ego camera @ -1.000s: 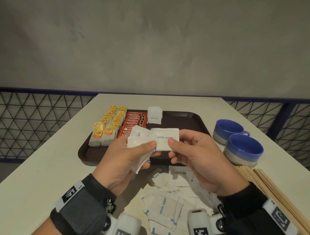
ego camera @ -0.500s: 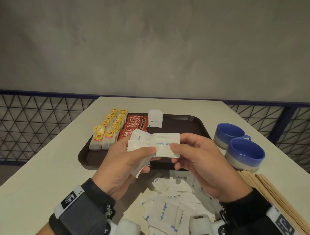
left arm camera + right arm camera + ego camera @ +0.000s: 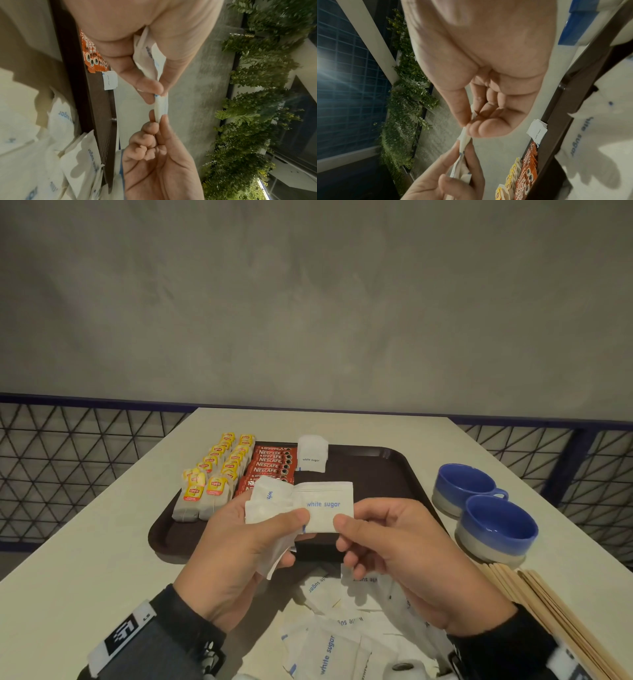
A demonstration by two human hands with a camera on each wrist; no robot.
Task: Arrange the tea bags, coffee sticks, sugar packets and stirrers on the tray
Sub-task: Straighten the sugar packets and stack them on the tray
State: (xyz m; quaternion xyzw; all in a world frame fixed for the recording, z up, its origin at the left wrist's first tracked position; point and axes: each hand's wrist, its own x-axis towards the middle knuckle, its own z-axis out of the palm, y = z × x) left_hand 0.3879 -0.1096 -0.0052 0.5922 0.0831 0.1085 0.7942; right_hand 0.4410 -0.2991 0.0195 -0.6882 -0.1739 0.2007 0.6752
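Pale table [image 3: 85, 559] filling the lower half of the head view, grey plaster wall above, dark mesh railing [image 3: 68, 467] at left and right edges; in the wrist views, leafy greenery [image 3: 254, 121] and dark glazing behind.

Dark brown tray [image 3: 376, 470] at centre, its right half bare. On its left part, two rows of tea bags [image 3: 219, 474] tagged "Lipton", then red coffee sticks [image 3: 272, 465] reading "NESCAFE", then a small stack of sugar packets [image 3: 312, 454] marked "white sugar" near the far rim.

Above the tray's near edge, held packets [image 3: 301, 503] also marked "white sugar": left hand [image 3: 236, 549] clamped on the bunch, thumb on top; right hand [image 3: 404, 553] pinching the front packet's right edge between thumb and forefinger, other fingers curled.

Lower centre, loose packets [image 3: 329, 642] heaped on the table. Right of centre, two blue cups [image 3: 479, 508] just beside the tray, touching each other. Lower right corner, wooden stirrers [image 3: 555, 614] running off frame.
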